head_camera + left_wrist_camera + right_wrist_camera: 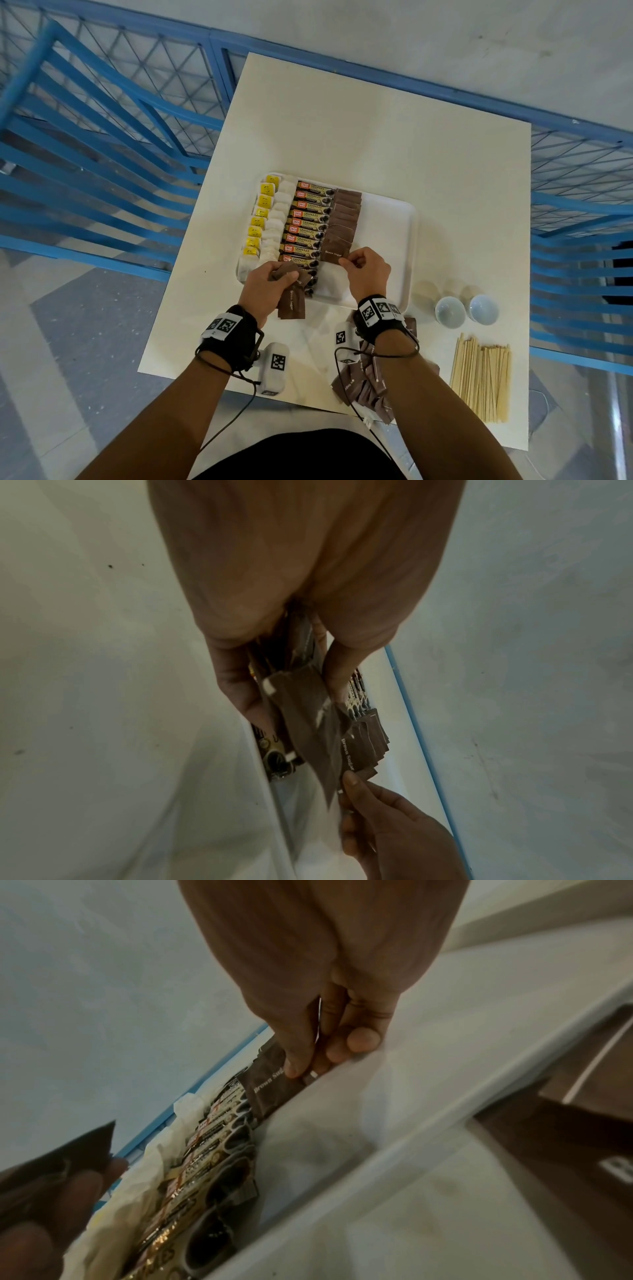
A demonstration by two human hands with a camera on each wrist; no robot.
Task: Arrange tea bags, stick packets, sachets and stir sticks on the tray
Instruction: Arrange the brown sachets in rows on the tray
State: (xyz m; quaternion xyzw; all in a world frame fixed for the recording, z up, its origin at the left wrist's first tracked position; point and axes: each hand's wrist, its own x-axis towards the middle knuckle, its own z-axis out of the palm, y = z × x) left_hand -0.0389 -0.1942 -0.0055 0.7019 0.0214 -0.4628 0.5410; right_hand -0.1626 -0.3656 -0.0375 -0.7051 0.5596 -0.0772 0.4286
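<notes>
A white tray (390, 240) holds a column of tea bags with yellow tags (263, 214), a column of coffee stick packets (306, 222) and a column of brown sugar sachets (344, 219). My right hand (368, 270) pinches the nearest brown sugar sachet (334, 251) at the row's near end; the right wrist view shows thumb and finger on that sachet (274, 1085). My left hand (270, 284) grips a bundle of brown sachets (291, 301) over the tray's near left corner, and in the left wrist view the bundle (308, 718) sits between fingers and thumb.
A loose pile of brown sachets (363, 380) lies under my right forearm at the table's near edge. Wooden stir sticks (481, 373) lie at the near right. Two small white cups (466, 310) stand right of the tray. Blue metal racks flank the table.
</notes>
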